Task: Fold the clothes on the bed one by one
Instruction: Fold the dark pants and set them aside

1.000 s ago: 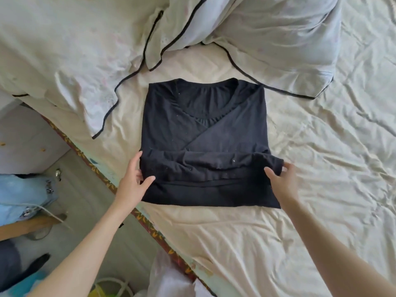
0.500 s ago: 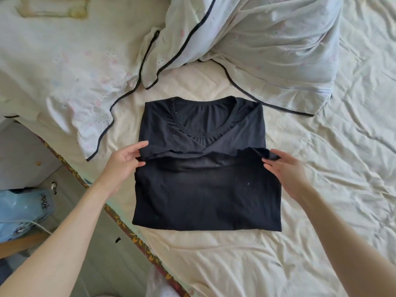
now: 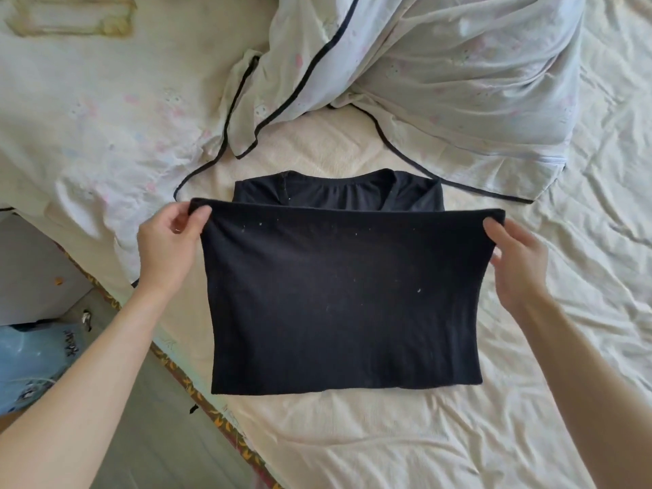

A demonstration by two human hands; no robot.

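Observation:
A black top lies on the cream bed sheet in the middle of the view. Its lower half is doubled over towards the collar, and only a strip of the neckline shows beyond the fold. My left hand pinches the fold's left corner between thumb and fingers. My right hand holds the right corner, thumb on top. The folded edge is stretched straight between both hands, slightly lifted.
A pale quilt with dark piping is heaped behind the top and spreads to the left. The bed's edge with a patterned border runs diagonally at lower left, with floor and a blue denim item beyond it.
Both hands have carried the top's lower part further up over the chest, covering nearly all of the front. The camera has moved closer.

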